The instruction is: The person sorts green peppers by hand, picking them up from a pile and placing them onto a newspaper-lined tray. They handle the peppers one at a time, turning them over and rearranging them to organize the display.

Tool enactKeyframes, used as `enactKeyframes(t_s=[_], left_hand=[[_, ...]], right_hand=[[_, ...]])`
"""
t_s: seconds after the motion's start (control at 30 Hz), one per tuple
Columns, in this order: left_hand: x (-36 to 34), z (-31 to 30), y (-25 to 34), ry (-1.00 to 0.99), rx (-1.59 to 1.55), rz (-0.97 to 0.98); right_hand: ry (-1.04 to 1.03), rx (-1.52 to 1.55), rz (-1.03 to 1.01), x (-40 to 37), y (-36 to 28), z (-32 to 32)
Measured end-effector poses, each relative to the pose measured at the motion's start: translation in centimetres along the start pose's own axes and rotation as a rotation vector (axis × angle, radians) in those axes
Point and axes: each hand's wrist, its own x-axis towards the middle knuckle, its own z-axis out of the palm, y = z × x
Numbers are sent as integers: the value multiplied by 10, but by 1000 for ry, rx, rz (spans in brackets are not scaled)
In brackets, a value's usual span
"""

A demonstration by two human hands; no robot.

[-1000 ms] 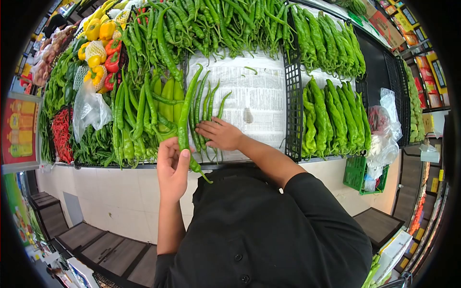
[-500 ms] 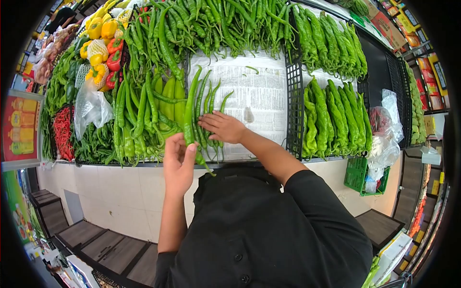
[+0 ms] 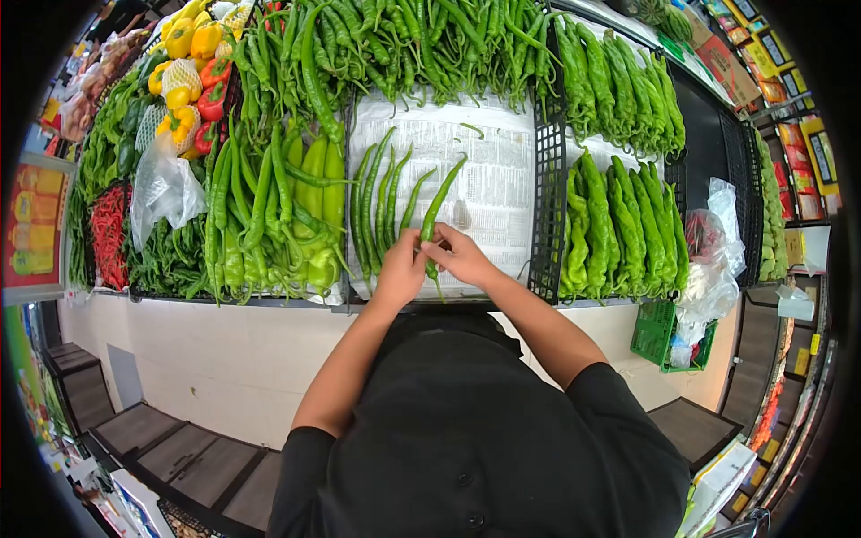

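Note:
A long green chili pepper is pinched near its lower end between my two hands, its thin tip pointing up and away from me. My left hand closes on it from the left, and my right hand grips it from the right. Just left of them, several slim green chili peppers lie side by side on newspaper, roughly parallel. Part of the held pepper is hidden by my fingers.
A heap of green peppers lies to the left, with more peppers piled behind. A black crate wall divides off neat pepper rows on the right. Below them stands a green basket with plastic bags.
My left hand has carried a pepper rightward from the heap side to the newspaper. My right hand has left the laid row and now grips that pepper too.

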Motion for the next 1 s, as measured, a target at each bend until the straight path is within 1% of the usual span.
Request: enactKeyframes(t_s=[0.07, 0.1, 0.17, 0.2, 0.3, 0.33, 0.5, 0.6, 0.73, 0.83, 0.87, 0.9, 1.0], left_hand=[[6, 3, -16, -1, 146, 59], [6, 2, -23, 30, 242, 130], [1, -5, -33, 89, 436, 272], [-3, -10, -28, 79, 581, 215], [-6, -18, -17, 115, 781, 208], [-6, -20, -21, 70, 788, 161], [-4, -24, -28, 55, 804, 108], [-5, -22, -33, 72, 799, 109], [-4, -22, -31, 116, 863, 122], [-1, -26, -38, 214, 765, 88], [-2, -25, -39, 207, 719, 21], [-2, -24, -42, 211, 725, 30], [-1, -22, -53, 220, 724, 68]], right_hand=[[65, 70, 94, 8, 13, 4], [98, 105, 140, 14, 20, 4], [139, 12, 170, 26, 32, 4], [160, -34, 185, 31, 31, 4], [199, -344, 47, 42, 29, 6], [182, -371, 38, 44, 28, 8], [92, -566, 11, 44, 7, 16], [95, -578, 44, 46, 10, 16], [128, -560, 30, 46, 14, 15], [131, -571, 45, 43, 14, 17], [129, -545, 56, 41, 13, 17], [127, -519, 65, 39, 8, 18], [64, -565, 76, 30, -7, 20]])
